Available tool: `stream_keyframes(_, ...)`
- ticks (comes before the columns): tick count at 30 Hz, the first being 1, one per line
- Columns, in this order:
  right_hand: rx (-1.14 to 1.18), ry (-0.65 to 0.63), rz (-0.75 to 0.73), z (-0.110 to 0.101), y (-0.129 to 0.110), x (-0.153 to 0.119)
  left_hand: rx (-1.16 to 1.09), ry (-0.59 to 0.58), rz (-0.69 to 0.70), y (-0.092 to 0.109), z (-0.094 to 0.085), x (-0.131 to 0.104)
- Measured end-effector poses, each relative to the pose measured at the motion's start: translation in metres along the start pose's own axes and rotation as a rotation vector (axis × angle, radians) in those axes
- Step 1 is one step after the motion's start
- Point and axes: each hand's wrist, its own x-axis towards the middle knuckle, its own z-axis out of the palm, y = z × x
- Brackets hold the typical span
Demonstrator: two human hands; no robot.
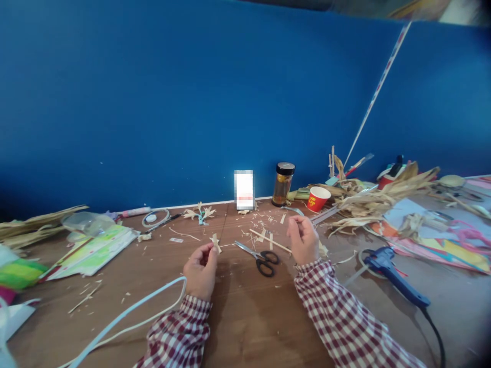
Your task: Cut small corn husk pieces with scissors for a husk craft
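My left hand [201, 270] is closed in a pinch, and a small pale strip of dried corn husk [215, 242] shows at its fingertips. To the right, my right hand [304, 240] is raised a little above the table with its fingers curled together; what they hold, if anything, is hidden. Between my hands lie black-handled scissors [261, 258], blades toward the upper left. A thin wooden stick [270, 241] slants beside my right hand among husk scraps. Farther back, a small flower-like husk piece [200, 212] stands near the wall.
A blue glue gun [397, 276] with a black cord lies at right. A lidded bottle [283, 185] and red paper cup [318, 198] stand at the back beside piled corn husks [368, 209]. A white-blue cable [134, 301] crosses at left, near a painted sheet [95, 250].
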Motion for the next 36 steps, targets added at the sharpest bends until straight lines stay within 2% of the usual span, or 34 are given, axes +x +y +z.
stream_keyframes(3,-0.105,-0.052,-0.04,-0.002,0.008,0.003,0.026,-0.022,0.031,-0.001,-0.001,0.0)
stream_keyframes(7,-0.33,-0.143,-0.171,-0.001,0.015,0.005,0.077,-0.131,0.067,0.0,0.0,-0.003)
stream_keyframes(10,-0.315,-0.032,-0.241,-0.004,0.015,0.009,0.141,-0.155,0.142,0.003,0.002,-0.008)
stream_keyframes(12,-0.307,0.037,-0.213,-0.007,0.015,0.011,0.18,-0.175,0.208,0.005,0.002,-0.011)
stream_keyframes(13,-0.338,0.021,-0.183,-0.009,0.015,0.012,0.206,-0.2,0.234,0.005,0.003,-0.012)
stream_keyframes(15,-0.46,-0.143,-0.136,-0.009,0.018,0.01,0.3,-0.272,0.273,0.006,0.003,-0.014)
stream_keyframes(18,-0.629,-0.487,-0.183,-0.002,0.022,0.001,0.517,-0.349,0.309,0.006,0.002,-0.015)
stream_keyframes(20,-0.659,-0.546,-0.209,0.005,0.023,-0.005,0.616,-0.365,0.323,0.007,0.001,-0.014)
stream_keyframes(24,-0.674,-0.53,-0.215,0.01,0.024,-0.007,0.715,-0.387,0.354,0.008,0.001,-0.012)
stream_keyframes(30,-0.758,-0.454,-0.189,0.003,0.029,0.003,0.791,-0.43,0.383,0.01,0.001,-0.013)
stream_keyframes(33,-0.79,-0.413,-0.18,0.002,0.027,0.004,0.789,-0.407,0.39,0.011,0.001,-0.015)
stream_keyframes(36,-0.751,-0.412,-0.241,0.007,0.022,0.0,0.735,-0.365,0.403,0.012,0.002,-0.017)
